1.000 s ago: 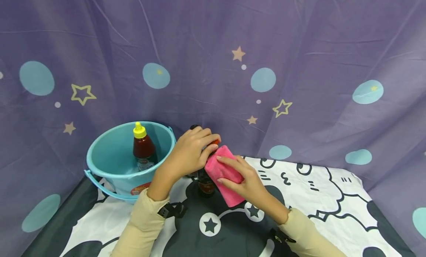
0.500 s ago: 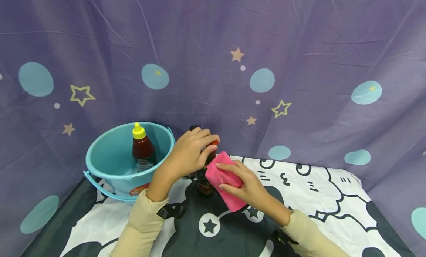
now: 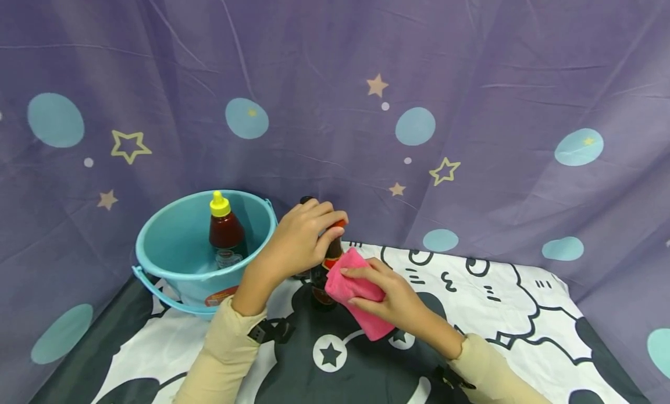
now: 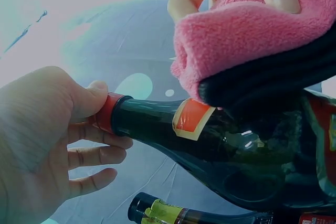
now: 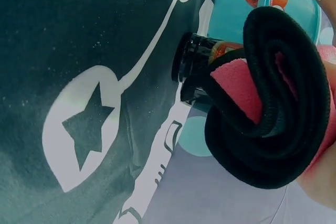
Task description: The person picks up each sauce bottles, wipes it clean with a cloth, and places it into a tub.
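Observation:
In the head view my left hand pinches the red cap of a dark glass bottle standing on the patterned cloth. The left wrist view shows thumb and forefinger at that red cap, other fingers spread past it. My right hand grips a folded pink towel, black on its other side, against the bottle's right side. A red-orange neck label shows beside the towel. Part of the bottle's body is hidden behind the towel. Close behind lies a second dark bottle with a yellow-green neck label, partly hidden in the head view.
A light blue bucket with its handle down stands to the left. Inside it is a red-brown sauce bottle with a yellow cap. A purple curtain hangs behind the black-and-white cloth.
My right hand and the towel have slid down along the bottle, toward me, uncovering the neck label. The left hand keeps its hold on the cap.

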{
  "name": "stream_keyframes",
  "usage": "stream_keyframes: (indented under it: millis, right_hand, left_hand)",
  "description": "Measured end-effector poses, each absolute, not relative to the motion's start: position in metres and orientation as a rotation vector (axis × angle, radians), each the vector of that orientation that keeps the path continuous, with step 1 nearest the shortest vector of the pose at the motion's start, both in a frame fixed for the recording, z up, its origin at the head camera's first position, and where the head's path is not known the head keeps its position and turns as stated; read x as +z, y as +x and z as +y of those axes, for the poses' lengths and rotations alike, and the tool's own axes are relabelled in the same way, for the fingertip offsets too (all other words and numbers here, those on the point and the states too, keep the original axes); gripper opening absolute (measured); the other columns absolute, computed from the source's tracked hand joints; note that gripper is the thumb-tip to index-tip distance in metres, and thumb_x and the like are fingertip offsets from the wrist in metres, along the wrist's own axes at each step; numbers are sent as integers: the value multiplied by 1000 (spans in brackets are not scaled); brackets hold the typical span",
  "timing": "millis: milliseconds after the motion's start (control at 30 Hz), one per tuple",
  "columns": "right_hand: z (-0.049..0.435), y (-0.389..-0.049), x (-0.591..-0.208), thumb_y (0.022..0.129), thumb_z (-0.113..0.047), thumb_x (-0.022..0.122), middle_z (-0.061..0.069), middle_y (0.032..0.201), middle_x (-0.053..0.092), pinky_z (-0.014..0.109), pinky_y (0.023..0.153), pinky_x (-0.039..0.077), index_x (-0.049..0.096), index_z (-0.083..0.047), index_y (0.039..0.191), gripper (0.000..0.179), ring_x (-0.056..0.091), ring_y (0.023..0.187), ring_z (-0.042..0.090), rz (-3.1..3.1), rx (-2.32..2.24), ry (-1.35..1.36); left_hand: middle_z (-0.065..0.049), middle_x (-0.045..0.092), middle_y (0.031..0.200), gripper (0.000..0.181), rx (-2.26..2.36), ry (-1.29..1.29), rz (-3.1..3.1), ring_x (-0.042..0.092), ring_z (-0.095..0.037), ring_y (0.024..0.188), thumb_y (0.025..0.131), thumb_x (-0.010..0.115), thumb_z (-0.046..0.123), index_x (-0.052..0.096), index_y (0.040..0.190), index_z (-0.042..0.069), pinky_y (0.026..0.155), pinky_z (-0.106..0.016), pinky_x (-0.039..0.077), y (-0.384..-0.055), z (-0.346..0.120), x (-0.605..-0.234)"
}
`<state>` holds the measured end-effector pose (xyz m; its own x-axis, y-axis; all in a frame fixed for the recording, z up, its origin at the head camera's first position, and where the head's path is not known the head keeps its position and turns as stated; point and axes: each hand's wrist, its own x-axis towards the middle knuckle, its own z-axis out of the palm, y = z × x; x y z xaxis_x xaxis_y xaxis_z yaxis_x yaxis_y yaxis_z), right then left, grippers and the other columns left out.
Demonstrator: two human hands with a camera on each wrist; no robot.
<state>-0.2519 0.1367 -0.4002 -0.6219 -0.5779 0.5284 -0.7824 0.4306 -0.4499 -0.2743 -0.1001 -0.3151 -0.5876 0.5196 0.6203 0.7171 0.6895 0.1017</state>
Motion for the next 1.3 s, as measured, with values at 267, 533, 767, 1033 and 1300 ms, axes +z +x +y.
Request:
stream_keyframes:
  millis: [267, 533, 767, 1033, 1300]
  right_hand:
    - [138, -253, -402, 83, -20, 86, 1, 110, 61, 19, 61, 49, 67, -26, 131, 53, 54, 81, 7, -2395, 987, 1205]
    - [140, -256, -409, 82, -18, 86, 2, 112, 61, 19, 64, 50, 66, -23, 131, 53, 56, 84, 8, -2372, 1006, 1261]
    - [144, -258, -411, 83, -18, 86, 3, 112, 61, 18, 65, 50, 66, -23, 130, 51, 57, 87, 8, -2366, 995, 1297]
    - [143, -258, -412, 84, -15, 84, 3, 112, 59, 19, 65, 51, 66, -22, 131, 51, 56, 88, 8, -2368, 1003, 1283]
    - [145, -254, -418, 85, -21, 84, -1, 112, 59, 17, 65, 50, 63, -25, 136, 55, 54, 86, 5, -2404, 949, 1242]
  left_hand:
    - [-1, 65, 95, 17, -481, -932, -2355, 56, -21, 86, 102, 63, 23, 72, 110, 12, 82, -36, 51, -274, -100, -315]
    - [-1, 65, 95, 16, -480, -928, -2355, 56, -22, 86, 102, 62, 23, 72, 109, 13, 81, -37, 51, -272, -101, -315]
    - [-1, 65, 95, 16, -476, -933, -2349, 56, -22, 86, 102, 62, 24, 72, 109, 13, 81, -36, 51, -273, -100, -316]
    - [-2, 66, 97, 19, -456, -940, -2337, 56, -23, 87, 102, 62, 24, 73, 111, 12, 82, -37, 51, -274, -101, -314]
    - [-2, 66, 97, 18, -475, -936, -2352, 56, -22, 87, 102, 62, 24, 73, 111, 13, 82, -37, 51, -273, -101, -314]
